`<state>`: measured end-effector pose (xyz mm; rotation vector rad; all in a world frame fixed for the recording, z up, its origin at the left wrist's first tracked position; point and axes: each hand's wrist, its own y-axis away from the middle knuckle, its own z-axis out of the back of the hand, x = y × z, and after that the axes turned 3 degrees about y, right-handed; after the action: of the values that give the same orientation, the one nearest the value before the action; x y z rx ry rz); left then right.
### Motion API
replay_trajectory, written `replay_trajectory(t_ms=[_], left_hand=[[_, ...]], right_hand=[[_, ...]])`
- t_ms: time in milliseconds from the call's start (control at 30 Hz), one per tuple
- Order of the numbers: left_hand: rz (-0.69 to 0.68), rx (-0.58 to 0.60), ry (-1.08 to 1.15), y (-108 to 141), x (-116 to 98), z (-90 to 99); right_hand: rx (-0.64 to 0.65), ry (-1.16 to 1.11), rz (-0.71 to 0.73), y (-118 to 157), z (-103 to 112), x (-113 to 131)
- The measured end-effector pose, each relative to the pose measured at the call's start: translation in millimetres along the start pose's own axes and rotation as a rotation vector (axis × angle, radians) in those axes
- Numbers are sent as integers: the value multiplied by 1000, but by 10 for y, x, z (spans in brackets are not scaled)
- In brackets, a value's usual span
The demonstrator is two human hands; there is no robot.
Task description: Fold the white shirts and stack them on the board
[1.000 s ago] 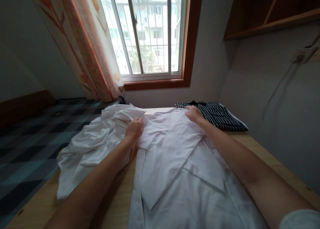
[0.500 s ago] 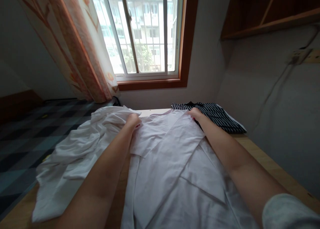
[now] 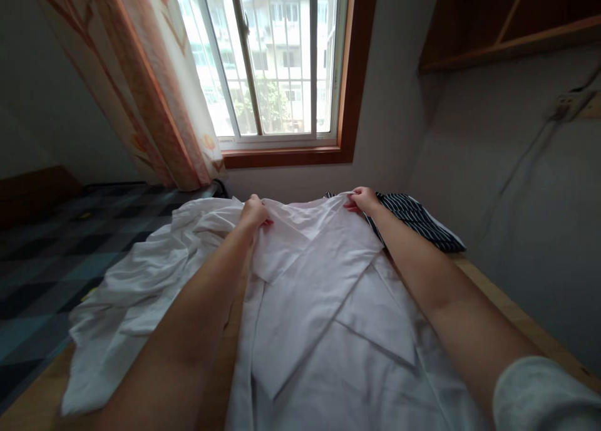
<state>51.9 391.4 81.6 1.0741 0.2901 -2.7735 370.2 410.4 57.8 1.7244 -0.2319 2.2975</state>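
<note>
White garment (image 3: 319,293), center: matt cloth, smooth with soft creases. White crumpled cloth (image 3: 154,274), left: wrinkled, slight sheen. Desk (image 3: 498,293): pale wood, smooth grain. Striped garment (image 3: 417,218), right of center: matt cloth. Window frame (image 3: 359,74), top: reddish-brown wood, satin. Curtain (image 3: 141,80), upper left: printed cloth.

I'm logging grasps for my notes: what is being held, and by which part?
The white garment, pinched at the two corners of its far edge by the left hand and right hand.
</note>
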Motion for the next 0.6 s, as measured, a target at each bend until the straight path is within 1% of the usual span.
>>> replay_trajectory(t_ms=[67, 167, 233, 300, 367, 433, 500, 600], left_hand=[[-86, -79, -22, -31, -113, 89], [-247, -263, -15, -113, -280, 221], [-319, -357, 68, -158, -356, 301], [-374, -397, 191, -146, -378, 376], [-422, -356, 321, -25, -333, 451], [-458, -255, 429, 225, -214, 531], [-465, -153, 497, 579, -25, 618], [-471, -45, 557, 1173, 344, 751]], right_hand=[[-14, -93, 60, 3, 63, 137], [-72, -287, 164, 12, 173, 349], [-108, -383, 231, 54, 271, 477], [-111, -422, 298, 161, 398, 568], [-84, -403, 362, 354, 550, 590], [-40, -330, 410, 633, 713, 522], [1, -240, 431, 980, 869, 369], [41, -148, 443, 1554, 1062, 29]])
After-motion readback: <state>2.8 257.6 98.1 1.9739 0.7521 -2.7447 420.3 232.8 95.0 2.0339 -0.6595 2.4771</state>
